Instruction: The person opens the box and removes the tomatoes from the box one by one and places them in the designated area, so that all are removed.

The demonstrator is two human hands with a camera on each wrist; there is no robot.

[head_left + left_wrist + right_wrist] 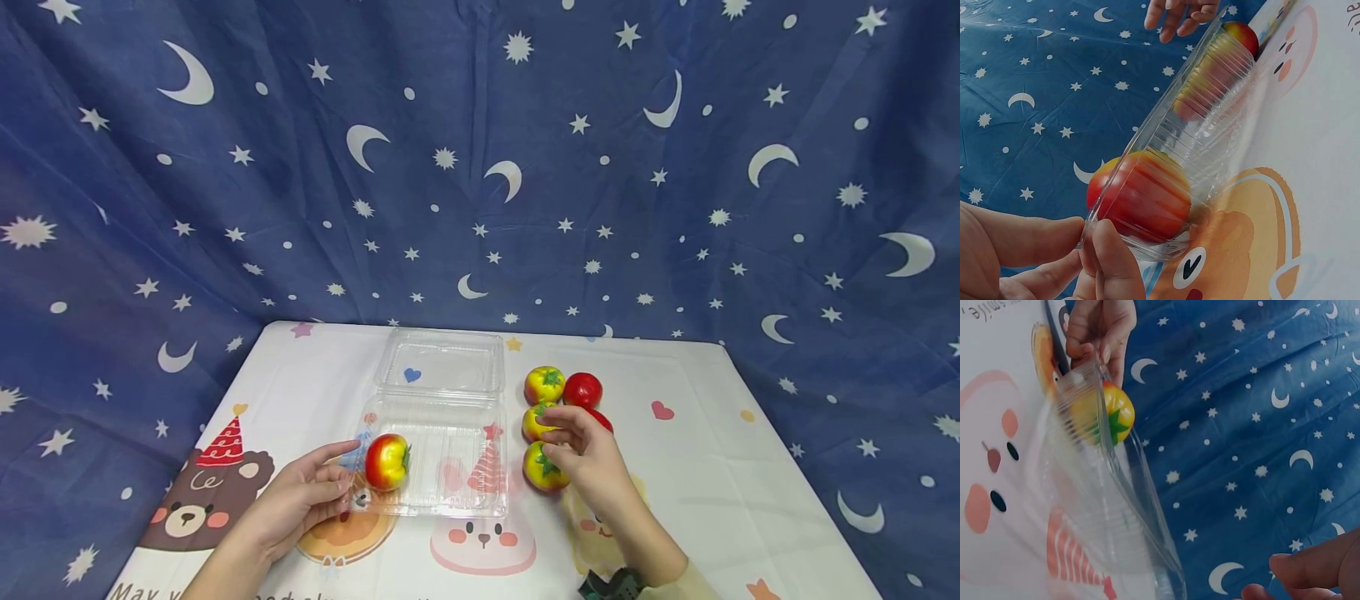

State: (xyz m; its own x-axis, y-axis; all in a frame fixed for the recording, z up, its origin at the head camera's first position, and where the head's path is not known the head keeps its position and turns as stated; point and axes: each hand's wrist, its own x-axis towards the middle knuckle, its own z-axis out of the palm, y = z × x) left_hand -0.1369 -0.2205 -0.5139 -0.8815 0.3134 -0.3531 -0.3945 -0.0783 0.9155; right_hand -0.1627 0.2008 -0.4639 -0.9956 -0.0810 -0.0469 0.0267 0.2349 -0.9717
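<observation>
the left hand lies on the table at the near left corner of the clear clamshell box, fingers loosely extended with their tips touching the box's rim; in the left wrist view the fingertips press against the clear plastic wall. just inside that wall, right beside those fingertips, sits a red-and-yellow tomato, in the left end of the box's near tray. the lid lies folded back flat on the far side. to the right of the box is a cluster of tomatoes. the right hand hovers over them, fingers bent and partly spread, tips close to a yellow tomato; whether they touch it cannot be told.
</observation>
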